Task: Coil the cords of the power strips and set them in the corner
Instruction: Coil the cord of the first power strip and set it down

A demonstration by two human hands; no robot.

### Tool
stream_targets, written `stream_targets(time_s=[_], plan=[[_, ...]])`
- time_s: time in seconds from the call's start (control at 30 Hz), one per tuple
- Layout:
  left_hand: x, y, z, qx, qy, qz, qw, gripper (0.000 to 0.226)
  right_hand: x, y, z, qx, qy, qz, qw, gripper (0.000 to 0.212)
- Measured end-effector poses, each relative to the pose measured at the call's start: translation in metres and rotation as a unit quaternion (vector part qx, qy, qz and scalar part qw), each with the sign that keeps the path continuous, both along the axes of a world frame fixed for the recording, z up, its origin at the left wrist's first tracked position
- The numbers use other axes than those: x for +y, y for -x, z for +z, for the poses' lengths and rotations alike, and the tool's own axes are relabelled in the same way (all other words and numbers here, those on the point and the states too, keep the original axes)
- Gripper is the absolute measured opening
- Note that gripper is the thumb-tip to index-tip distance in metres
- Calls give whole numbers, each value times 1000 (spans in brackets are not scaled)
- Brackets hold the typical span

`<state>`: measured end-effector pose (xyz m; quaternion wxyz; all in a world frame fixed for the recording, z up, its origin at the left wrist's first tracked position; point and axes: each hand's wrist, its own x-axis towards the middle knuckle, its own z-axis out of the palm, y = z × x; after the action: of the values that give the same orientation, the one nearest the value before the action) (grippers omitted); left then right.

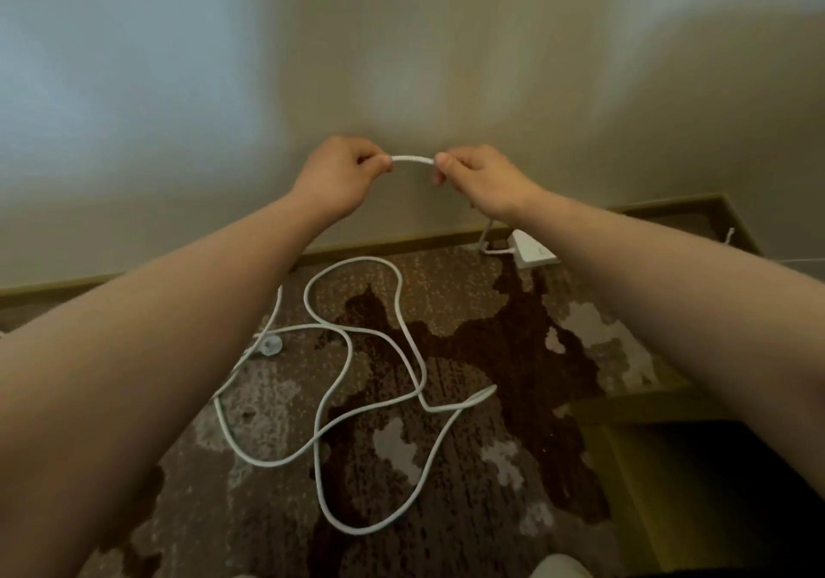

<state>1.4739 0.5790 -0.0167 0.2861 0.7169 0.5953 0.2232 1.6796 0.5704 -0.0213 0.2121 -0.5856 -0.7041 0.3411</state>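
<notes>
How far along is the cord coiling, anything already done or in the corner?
Nothing looks finished. In hand: the left hand and right hand pinch a short stretch of white cord between them. Left: most of the cord sprawls uncoiled in loose loops on the carpet, plug included; the power strip lies by the baseboard.

No text, label, brand, number or sign can be read anywhere. The white power strip [533, 250], at right of centre by the baseboard, shows only a faint curved mark on its face, too blurred to read. The white cord [357, 381] and its plug [270, 347] on the carpet carry no legible print.
</notes>
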Motion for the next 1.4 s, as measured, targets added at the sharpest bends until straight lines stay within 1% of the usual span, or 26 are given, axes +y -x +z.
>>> stream_targets(time_s=[0.07, 0.13, 0.2, 0.27, 0.3, 0.37, 0.4, 0.43, 0.5, 0.53, 0.6, 0.7, 0.73, 0.8, 0.87, 0.93, 1.0, 1.03, 1.1, 1.17, 1.2, 1.33, 1.4], plan=[[1, 5, 9, 6, 2, 12, 1000, 25, 2, -3, 0, -35, -18, -8, 999, 34], [-5, 17, 9, 10, 39, 19, 999, 27, 1, -14, -4, -14, -34, -77, 996, 36], [-14, 25, 8, -7, 73, 33, 997, 30, -1, -27, -8, 11, -32, -154, 988, 39], [-22, 20, 10, -33, 74, 48, 996, 31, -2, -34, -8, 28, -19, -181, 983, 40], [-25, 13, 15, -58, 67, 60, 994, 31, -3, -34, -7, 46, -12, -182, 982, 40], [-30, -5, 27, -148, 55, 82, 984, 29, -5, -29, -3, 104, 12, -175, 979, 40], [-30, -14, 35, -185, 39, 80, 979, 28, -6, -26, -2, 137, 25, -170, 976, 41], [-30, -24, 42, -203, 18, 68, 977, 26, -7, -24, -3, 158, 33, -171, 972, 42], [-32, -43, 55, -186, -27, 24, 982, 25, -7, -26, -7, 168, 24, -192, 967, 42], [-32, -51, 56, -166, -36, 4, 985, 25, -6, -29, -9, 166, 11, -214, 962, 42], [-34, -54, 47, -111, -15, -22, 993, 25, -4, -40, -13, 167, -15, -277, 946, 41], [-45, -26, 17, 33, 26, -61, 997, 28, 0, -59, -13, 193, -60, -382, 902, 43], [-49, -13, 6, 57, 34, -65, 996, 29, 1, -65, -13, 204, -68, -411, 886, 43], [-52, 10, -7, 50, 43, -35, 997, 28, 2, -71, -16, 210, -59, -436, 873, 41], [-49, 14, -10, 0, 27, 10, 1000, 24, 1, -66, -19, 249, -11, -425, 870, 39], [-46, 0, -7, -32, -1, 1, 999, 22, -2, -54, -20, 303, 45, -369, 877, 40], [-47, -24, -5, -19, -9, -34, 999, 23, -8, -37, -23, 313, 74, -292, 901, 42], [-48, -34, -7, -2, 0, -36, 999, 24, -11, -30, -23, 310, 85, -261, 910, 42], [-47, -46, -15, 47, 25, -10, 999, 27, -15, -21, -23, 310, 113, -222, 918, 39], [-48, -54, -21, 79, 57, 15, 995, 27, -17, -21, -22, 332, 140, -209, 909, 37], [-49, -59, -20, 79, 74, 18, 994, 27, -17, -22, -22, 353, 152, -204, 900, 36], [-48, -89, -7, 1, 174, 29, 984, 29, -18, -24, -21, 422, 190, -147, 874, 39], [-47, -99, -1, -16, 225, 30, 974, 29, -19, -25, -20, 453, 200, -134, 858, 40]])
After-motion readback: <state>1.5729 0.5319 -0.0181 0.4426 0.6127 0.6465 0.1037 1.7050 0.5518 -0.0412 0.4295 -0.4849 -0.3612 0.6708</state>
